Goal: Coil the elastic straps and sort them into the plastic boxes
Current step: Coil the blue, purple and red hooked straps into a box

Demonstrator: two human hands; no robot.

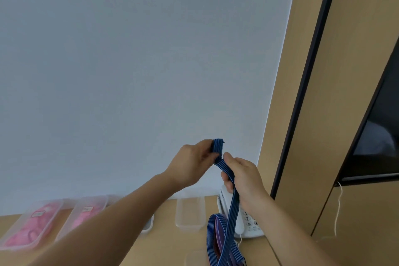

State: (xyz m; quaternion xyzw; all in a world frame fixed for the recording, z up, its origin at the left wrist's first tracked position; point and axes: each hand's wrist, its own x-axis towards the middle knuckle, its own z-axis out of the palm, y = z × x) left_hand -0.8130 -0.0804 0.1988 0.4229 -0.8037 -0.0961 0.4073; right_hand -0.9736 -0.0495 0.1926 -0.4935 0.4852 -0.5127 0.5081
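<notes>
Above counter's back edge | left hand [190, 164] fingers pinch small coil of blue strap [232, 207] | right hand [244, 181] clenched round tail just below | slack hangs to counter's front-right | soft, light, springy: likely unwinds if pinch eases; grip coil across its flats, keep tail taut | empty box [189, 214] near.

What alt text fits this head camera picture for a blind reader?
Two hands hold a blue striped elastic strap before a pale wall: the left hand pinches its coiled end, the right hand grips the hanging length. Below, a table bears clear plastic boxes, two with pink contents, and a white telephone.
</notes>
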